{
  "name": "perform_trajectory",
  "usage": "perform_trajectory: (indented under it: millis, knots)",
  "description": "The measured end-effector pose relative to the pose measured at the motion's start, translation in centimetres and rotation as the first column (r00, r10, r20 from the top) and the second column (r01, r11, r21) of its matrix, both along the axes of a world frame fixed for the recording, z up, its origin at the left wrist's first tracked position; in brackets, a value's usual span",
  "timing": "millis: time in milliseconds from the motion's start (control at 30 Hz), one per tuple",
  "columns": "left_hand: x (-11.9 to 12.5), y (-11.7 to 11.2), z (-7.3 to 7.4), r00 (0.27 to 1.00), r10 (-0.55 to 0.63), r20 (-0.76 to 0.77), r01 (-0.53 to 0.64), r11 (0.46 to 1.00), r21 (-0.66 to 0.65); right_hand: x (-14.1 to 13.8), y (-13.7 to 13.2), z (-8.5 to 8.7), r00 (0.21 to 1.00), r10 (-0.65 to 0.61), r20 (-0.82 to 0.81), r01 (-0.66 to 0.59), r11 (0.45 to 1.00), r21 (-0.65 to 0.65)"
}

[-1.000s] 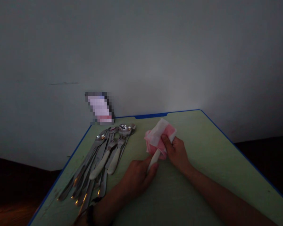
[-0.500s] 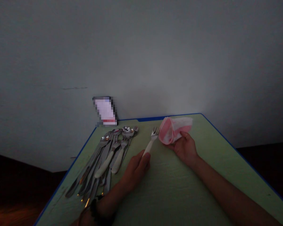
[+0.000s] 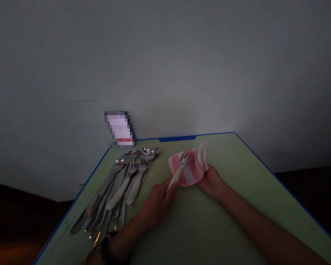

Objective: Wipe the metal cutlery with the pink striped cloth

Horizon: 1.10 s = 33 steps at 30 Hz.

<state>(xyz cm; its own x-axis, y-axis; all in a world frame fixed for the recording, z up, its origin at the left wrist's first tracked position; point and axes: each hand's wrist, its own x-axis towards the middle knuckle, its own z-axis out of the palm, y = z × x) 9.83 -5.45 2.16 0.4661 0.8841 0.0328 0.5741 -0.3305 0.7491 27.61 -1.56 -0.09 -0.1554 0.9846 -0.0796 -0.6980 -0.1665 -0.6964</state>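
Note:
My left hand [image 3: 161, 197] is closed around the pale handle of a fork [image 3: 175, 177], its metal tines pointing away from me. Behind and under the tines lies a pink and white striped cloth [image 3: 191, 173], spread partly open. My right hand [image 3: 213, 181] grips the cloth from its right side; the cloth hides most of those fingers. Left of my hands, a pile of cutlery [image 3: 121, 184] with spoons, forks and long metal handles rests on the table.
The light green table [image 3: 237, 221] has a blue edge and stands against a grey wall [image 3: 182, 73]. A phone [image 3: 120, 129] with a lit, blurred screen leans on the wall at the back left.
My right hand has brought the cloth left, from beside the fork to behind its tines, and the cloth has opened out. My left hand still holds the fork in nearly the same place.

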Motion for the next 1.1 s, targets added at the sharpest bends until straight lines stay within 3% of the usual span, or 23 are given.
perform_trajectory:
  millis: [67,200,333,467,667,967,1100]
  knots:
    - [0.2,-0.2,-0.1,0.988,-0.060,-0.141,0.069,0.996,0.057,-0.1,-0.3,0.2,0.999,0.027,0.036,-0.029,0.999,0.034]
    - [0.6,-0.7,-0.7,0.951,-0.064,-0.303,0.115,0.982,0.153,-0.3,-0.9,-0.5,0.978,0.092,0.187,-0.104,0.993,0.054]
    - [0.5,-0.7,-0.6,0.955,-0.120,-0.272,0.160,0.979,0.129,-0.5,-1.2,-1.6,0.952,0.012,0.305,-0.030,0.998,0.055]
    - [0.3,-0.7,0.1,0.970,-0.148,-0.194,0.166,0.983,0.083,-0.9,-1.3,-1.6,0.945,-0.067,0.320,0.048,0.997,0.066]
    - [-0.1,-1.1,-0.1,0.992,-0.089,-0.093,0.096,0.993,0.075,-0.7,-0.7,-0.4,0.977,-0.153,0.146,0.157,0.988,-0.013]
    - [0.5,-0.9,-0.8,0.947,-0.167,-0.275,0.206,0.971,0.119,-0.1,-0.9,-0.2,0.984,0.017,0.176,0.001,0.995,-0.103]
    - [0.6,-0.9,-0.9,0.940,-0.160,-0.301,0.205,0.971,0.122,-0.2,-1.3,-0.3,0.933,0.091,0.348,-0.097,0.995,-0.002]
